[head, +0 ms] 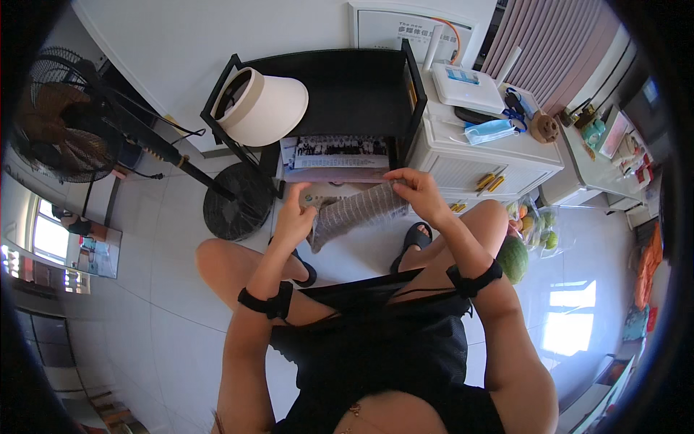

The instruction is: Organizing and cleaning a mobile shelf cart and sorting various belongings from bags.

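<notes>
A grey striped cloth [360, 211] is stretched between my two hands, above the floor and in front of a black rack [352, 92]. My left hand [298, 214] pinches its left end, where the fabric hangs down in a point. At the upper right corner, my right hand [417, 192] grips the cloth between thumb and fingers. Behind it, a printed group photograph [341, 152] lies on the rack's lower shelf. A white sun visor [271, 108] rests on the rack's upper left side.
A pedestal fan with a wrapped round base [238, 200] stands to the left. On the right, a white cabinet [488, 163] holds a router [467, 89], a blue face mask [489, 131] and small items. A watermelon [512, 259] and bagged fruit [534, 225] lie beside my right knee.
</notes>
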Motion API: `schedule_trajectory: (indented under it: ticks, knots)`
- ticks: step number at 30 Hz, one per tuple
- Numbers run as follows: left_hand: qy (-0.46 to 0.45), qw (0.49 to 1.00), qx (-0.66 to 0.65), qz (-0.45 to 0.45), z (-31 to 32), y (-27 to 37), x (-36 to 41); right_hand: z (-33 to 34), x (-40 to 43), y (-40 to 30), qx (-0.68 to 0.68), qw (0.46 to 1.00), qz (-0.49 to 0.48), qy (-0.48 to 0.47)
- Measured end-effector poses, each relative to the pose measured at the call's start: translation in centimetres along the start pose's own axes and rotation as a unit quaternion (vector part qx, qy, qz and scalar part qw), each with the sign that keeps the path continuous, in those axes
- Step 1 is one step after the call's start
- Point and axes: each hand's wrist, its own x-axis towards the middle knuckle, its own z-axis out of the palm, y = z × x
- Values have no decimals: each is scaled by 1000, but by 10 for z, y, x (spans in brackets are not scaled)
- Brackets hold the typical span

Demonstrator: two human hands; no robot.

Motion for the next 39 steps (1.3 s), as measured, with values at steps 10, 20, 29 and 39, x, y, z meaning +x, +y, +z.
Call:
schedule_trajectory:
  ticks: [10, 20, 29, 39]
  knots:
    - [-70, 979, -171, -86, 18, -45, 22, -2, -10, -30, -76, 994, -59, 58]
    - [-85, 985, 31, 148, -2, -12, 6, -20, -13, -30, -193, 960, -137, 150]
    - [-69, 985, -90, 133, -32, -3, 6, -43, -15, -36, -238, 932, -146, 230]
    - [-79, 960, -239, 119, -27, -7, 24, -42, -4, -26, -47, 971, -54, 226]
